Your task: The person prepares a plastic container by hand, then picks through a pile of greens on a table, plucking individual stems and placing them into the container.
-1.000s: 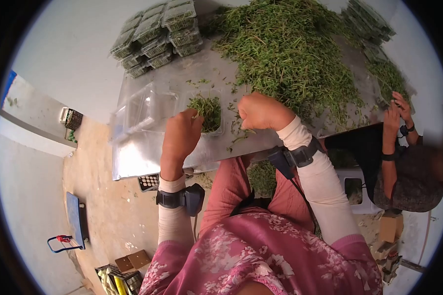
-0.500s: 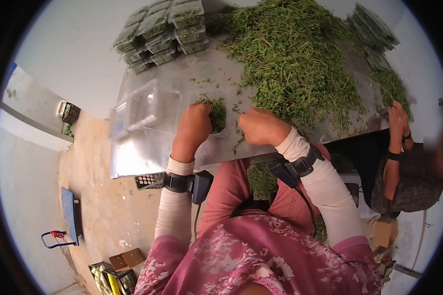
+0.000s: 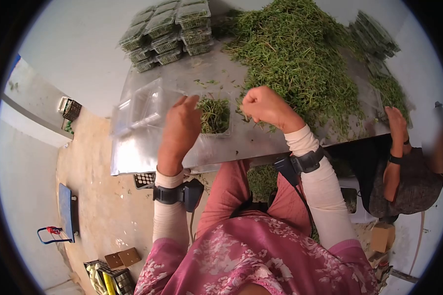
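A clear plastic container [image 3: 230,129] holding green sprigs [image 3: 213,116] sits near the front edge of the metal table. At its left side is my left hand [image 3: 181,124], fingers curled together and slightly blurred; whatever they grip is hidden. My right hand [image 3: 267,105] is closed just right of the container, above the table by the pile's left edge, and its fingertips hide anything held. The large heap of green stems [image 3: 300,69] lies behind and to the right. Empty clear containers [image 3: 145,105] are left of my left hand.
Filled, closed boxes [image 3: 165,32] stand stacked at the back left, and more boxes [image 3: 374,34] at the back right. Another person's hands [image 3: 397,123] are at the table's right end. A blue trolley [image 3: 68,211] and a crate [image 3: 118,280] are on the floor.
My left hand has moved left, off the sprigs, leaving more of them visible. My right hand has risen slightly and moved a little right. The camera view has shifted slightly.
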Demonstrator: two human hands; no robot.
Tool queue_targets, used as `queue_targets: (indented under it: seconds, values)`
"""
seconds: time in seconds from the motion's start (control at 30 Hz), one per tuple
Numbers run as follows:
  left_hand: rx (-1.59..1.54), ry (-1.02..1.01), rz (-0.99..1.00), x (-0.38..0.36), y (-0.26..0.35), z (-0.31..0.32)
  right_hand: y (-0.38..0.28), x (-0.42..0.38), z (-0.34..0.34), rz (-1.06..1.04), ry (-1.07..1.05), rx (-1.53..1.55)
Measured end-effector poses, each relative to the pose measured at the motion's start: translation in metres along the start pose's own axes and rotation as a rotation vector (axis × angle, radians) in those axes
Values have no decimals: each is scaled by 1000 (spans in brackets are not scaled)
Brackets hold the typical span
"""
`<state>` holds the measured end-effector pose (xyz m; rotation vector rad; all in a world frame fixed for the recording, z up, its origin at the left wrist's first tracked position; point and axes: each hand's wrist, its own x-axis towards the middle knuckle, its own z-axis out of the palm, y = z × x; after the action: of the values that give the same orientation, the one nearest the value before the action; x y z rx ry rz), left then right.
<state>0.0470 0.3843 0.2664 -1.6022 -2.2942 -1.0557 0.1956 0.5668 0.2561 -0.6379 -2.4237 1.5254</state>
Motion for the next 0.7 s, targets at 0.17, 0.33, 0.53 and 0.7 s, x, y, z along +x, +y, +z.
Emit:
queue_targets:
  seconds: [0.17, 0.33, 0.53, 0.7]
  values:
    - [-135, 141, -109, 1, 9, -15, -21, 2, 16, 32, -91, 352]
    - [-173, 103, -81, 4, 12, 8, -16, -1, 3, -28, 80, 375]
    - [-7, -59, -10, 9, -15, 54, -11, -12, -38, -48, 359, 265]
    - [3, -204, 26, 11, -27, 74, 23, -18, -62, -96, 518, -259]
